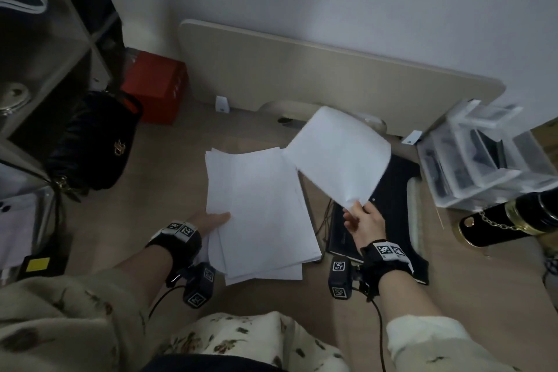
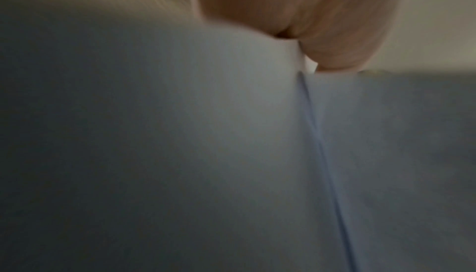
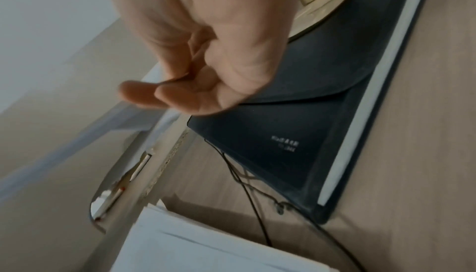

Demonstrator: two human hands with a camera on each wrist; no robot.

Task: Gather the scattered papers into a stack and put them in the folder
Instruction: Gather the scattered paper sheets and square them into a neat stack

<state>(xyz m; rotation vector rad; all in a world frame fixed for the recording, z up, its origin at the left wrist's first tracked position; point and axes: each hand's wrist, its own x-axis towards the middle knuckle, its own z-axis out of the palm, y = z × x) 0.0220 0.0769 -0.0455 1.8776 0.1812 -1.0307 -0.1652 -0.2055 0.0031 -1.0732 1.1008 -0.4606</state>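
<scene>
A loose stack of white papers (image 1: 259, 208) lies slightly fanned on the wooden floor in the middle of the head view. My left hand (image 1: 220, 217) grips its left edge, thumb on top and fingers hidden beneath. The left wrist view shows only blurred papers (image 2: 180, 133) under that hand (image 2: 309, 38). My right hand (image 1: 356, 208) pinches the near corner of a single white sheet (image 1: 338, 154), held tilted in the air over a dark folder (image 1: 395, 220). The folder (image 3: 296, 133) lies flat and closed on the floor right of the stack (image 3: 193, 246), below my right hand (image 3: 175, 93).
A beige board (image 1: 302, 75) leans on the far wall. A black handbag (image 1: 93, 142), a red box (image 1: 157, 84) and a shelf unit (image 1: 45, 39) stand at left. Clear plastic drawers (image 1: 483, 154) and a black-and-gold cylinder (image 1: 507, 220) sit at right. Thin cables (image 1: 323, 220) run beside the folder.
</scene>
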